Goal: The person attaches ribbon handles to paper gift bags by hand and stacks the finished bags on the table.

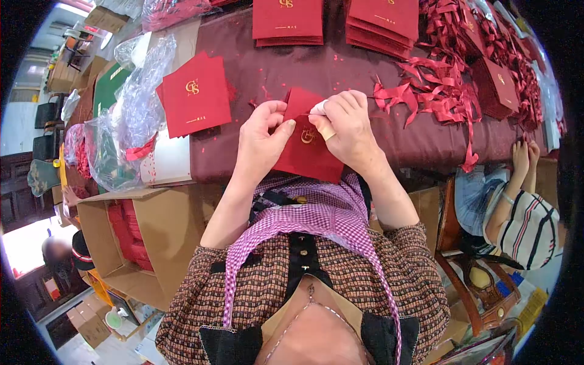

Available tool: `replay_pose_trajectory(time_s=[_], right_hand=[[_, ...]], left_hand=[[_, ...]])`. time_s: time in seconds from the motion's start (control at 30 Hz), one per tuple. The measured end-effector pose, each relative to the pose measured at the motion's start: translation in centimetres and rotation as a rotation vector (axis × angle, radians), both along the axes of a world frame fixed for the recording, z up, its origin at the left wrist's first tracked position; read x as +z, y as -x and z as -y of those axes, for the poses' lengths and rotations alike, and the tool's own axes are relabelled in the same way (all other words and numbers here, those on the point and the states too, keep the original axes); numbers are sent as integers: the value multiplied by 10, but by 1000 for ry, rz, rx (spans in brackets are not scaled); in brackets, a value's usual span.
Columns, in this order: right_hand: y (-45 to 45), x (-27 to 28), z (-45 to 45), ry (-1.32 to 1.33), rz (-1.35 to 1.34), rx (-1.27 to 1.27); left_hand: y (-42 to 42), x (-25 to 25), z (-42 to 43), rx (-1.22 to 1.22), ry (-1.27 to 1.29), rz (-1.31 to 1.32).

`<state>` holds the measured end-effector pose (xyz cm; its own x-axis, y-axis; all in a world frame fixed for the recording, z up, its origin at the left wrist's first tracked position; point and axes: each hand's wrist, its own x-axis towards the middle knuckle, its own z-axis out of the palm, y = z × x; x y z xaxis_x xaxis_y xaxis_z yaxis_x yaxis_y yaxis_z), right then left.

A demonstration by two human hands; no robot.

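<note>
A red card-like pouch (313, 159) with gold lettering lies at a slant before me, near the table's front edge. My left hand (263, 135) is at its left edge, fingers curled, the thumb tip over the pouch; what is between the fingers is hidden. My right hand (348, 126) is over the upper right part, thumb and forefinger pinched together on what looks like a thin red ribbon. White tape wraps the forefinger and a tan plaster the thumb.
Red pouches (196, 97) are stacked at left, with more stacks (287, 24) at the back. Loose red ribbons (435, 85) heap at right. Clear plastic wrap (143, 91) lies left. Below it stands an open carton (161, 243) holding red items. Another person's hands (524, 158) rest at the right.
</note>
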<state>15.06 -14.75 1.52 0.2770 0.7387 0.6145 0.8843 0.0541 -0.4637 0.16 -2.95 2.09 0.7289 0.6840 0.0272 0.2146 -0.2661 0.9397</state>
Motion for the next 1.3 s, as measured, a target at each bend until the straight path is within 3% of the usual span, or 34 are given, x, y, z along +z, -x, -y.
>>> replay_pose_trajectory(time_s=[0.47, 0.63, 0.87, 0.97, 1.2, 1.27, 1.3], right_hand=[[6, 1, -7, -40, -4, -7], [7, 11, -6, 75, 122, -14], [5, 9, -9, 122, 225, -14], [-7, 10, 2, 80, -181, 135], [-3, 10, 9, 46, -171, 107], [-1, 10, 9, 30, -153, 108], [-1, 10, 9, 11, -139, 103]], left_hand=[[-1, 6, 10, 9, -5, 94], [-1, -1, 12, 8, -9, 91], [-1, 0, 18, -46, -305, 100], [7, 9, 13, -147, -75, 33], [3, 0, -2, -236, -83, 150], [2, -2, -4, -263, 110, 160], [-1, -6, -2, -256, -6, 180]])
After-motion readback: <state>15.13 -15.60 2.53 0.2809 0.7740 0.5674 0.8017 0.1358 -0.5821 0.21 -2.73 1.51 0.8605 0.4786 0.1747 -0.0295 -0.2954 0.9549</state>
